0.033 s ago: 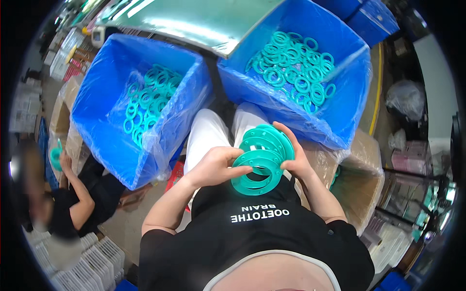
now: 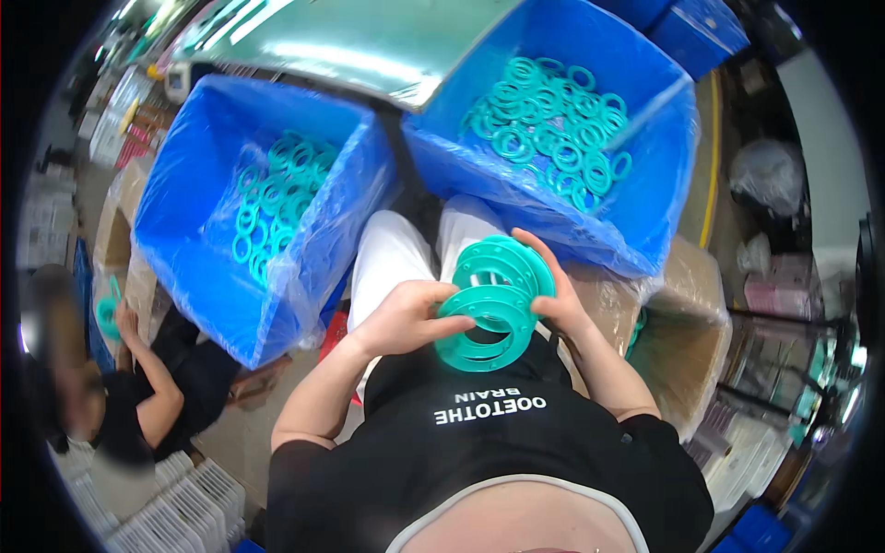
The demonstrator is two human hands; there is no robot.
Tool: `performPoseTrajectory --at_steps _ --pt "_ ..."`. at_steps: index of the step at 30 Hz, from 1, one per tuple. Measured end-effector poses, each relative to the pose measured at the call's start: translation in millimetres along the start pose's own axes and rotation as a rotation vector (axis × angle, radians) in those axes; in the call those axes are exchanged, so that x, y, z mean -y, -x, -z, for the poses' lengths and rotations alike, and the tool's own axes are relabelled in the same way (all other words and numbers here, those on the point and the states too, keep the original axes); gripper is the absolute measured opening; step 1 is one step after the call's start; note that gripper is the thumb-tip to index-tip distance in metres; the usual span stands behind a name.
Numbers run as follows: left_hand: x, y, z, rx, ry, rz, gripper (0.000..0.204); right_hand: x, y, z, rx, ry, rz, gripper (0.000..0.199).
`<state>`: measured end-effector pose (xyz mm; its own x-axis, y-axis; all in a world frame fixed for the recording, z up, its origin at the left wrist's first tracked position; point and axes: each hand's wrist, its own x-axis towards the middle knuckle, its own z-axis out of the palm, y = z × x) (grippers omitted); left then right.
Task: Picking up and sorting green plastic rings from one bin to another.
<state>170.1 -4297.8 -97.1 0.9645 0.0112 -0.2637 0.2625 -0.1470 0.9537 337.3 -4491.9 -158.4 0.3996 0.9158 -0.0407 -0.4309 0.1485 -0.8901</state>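
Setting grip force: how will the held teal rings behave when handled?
The teal rings are probably stiff: no sag shows between left hand and right hand. Likely light for their size, given the open centres. Round outlines suggest they could roll on edge.

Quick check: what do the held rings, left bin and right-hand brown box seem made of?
Held rings: likely moulded plastic, smooth, semi-gloss; uniform teal, soft highlights.
Left bin: probably blue plastic, from its even colour; wrinkled, shiny clear film, likely plastic too, obscures the finish.
Brown box: seemingly matt cardboard, from its plain tan panels.
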Motion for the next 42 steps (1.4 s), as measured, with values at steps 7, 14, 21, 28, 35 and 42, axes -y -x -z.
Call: performPoseTrajectory --at_steps 7,14,21,28,35,42 --pt "-43.1 -21.5 19.5 -0.102 0.168 -0.125 0.024 -36.4 18.4 12.7 -0.265 -0.515 -0.076 0.066" --pt "-141.8 -134.5 -104.3 0.196 -0.211 -0.516 0.040 -58.1 31.7 17.7 -0.172 -0.411 0.115 0.052" --pt "-55.8 -140.5 -37.7 -0.143 0.014 -0.227 0.021 -25.2 48.8 27.2 -0.295 -0.742 0.059 0.067" --pt "45.2 -77.6 -13.4 -0.355 0.098 -0.052 0.017 -18.6 23.2 29.9 -0.127 -0.725 0.046 0.072" --pt "34.3 -40.3 -15.6 -0.062 0.480 0.089 0.025 -19.1 -0.7 7.8 -0.229 -0.511 0.013 0.078" --pt "44.7 -17.8 -19.8 -0.080 0.591 0.126 0.024 -19.9 -0.2 -12.6 -0.274 -0.071 0.130 0.078"
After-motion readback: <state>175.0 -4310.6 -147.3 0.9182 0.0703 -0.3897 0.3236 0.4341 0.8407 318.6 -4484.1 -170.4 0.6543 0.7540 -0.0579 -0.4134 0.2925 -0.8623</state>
